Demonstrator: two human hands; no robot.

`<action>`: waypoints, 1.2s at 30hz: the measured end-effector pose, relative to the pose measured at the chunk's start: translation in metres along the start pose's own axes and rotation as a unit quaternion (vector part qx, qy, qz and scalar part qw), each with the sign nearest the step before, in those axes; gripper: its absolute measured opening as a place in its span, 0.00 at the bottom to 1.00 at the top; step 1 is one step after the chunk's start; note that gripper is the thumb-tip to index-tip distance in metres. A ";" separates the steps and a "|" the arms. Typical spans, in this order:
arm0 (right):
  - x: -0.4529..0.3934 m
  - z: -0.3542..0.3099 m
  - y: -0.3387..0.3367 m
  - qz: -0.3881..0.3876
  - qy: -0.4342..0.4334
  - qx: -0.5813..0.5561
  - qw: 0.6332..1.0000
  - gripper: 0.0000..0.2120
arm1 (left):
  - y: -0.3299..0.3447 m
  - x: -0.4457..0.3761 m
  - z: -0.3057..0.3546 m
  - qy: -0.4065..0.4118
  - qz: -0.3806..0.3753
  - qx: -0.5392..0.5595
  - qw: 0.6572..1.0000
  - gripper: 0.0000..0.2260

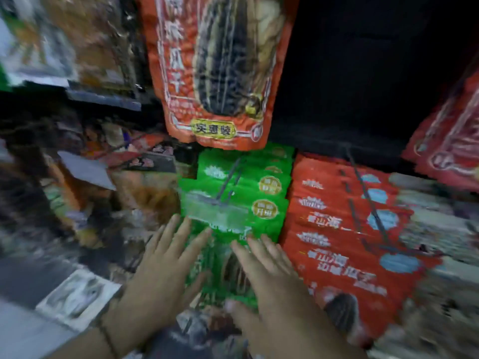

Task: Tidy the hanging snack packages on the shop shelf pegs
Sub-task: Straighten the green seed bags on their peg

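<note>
Green snack packages point(241, 193) on peg being pressed flat by left hand point(166, 265) and right hand point(272, 275), fingers spread apart.

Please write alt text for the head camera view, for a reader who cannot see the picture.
Two bare hands, left hand and right hand, lie flat with fingers spread on a stack of green snack packages hanging on a shop peg. Red packages hang beside it on the right, and a large orange package hangs above. The picture is blurred.
</note>
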State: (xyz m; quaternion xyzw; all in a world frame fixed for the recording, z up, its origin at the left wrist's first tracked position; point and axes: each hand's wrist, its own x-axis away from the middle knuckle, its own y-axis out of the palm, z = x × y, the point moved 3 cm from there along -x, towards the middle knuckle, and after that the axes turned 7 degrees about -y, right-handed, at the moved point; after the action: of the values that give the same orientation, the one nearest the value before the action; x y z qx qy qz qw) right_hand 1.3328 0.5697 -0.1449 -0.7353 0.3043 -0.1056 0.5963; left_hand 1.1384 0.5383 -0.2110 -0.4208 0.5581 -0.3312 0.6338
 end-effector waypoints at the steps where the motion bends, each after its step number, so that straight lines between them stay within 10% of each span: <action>1: 0.002 -0.004 -0.011 -0.021 0.016 -0.042 0.999 0.35 | -0.011 0.001 0.000 -0.004 -0.032 0.001 0.999 0.31; 16: -0.010 -0.074 -0.034 -0.015 0.249 -0.058 0.967 0.32 | -0.091 -0.009 -0.038 0.081 -0.134 0.060 0.986 0.35; 36: 0.025 -0.047 -0.003 0.000 0.230 -0.120 0.966 0.35 | -0.049 -0.005 -0.025 0.077 -0.130 0.003 0.988 0.33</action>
State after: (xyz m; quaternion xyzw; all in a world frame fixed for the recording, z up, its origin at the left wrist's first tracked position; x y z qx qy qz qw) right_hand 1.3294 0.5170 -0.1350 -0.7577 0.4437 -0.2343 0.4173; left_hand 1.1157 0.5180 -0.1655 -0.4609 0.5450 -0.4441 0.5416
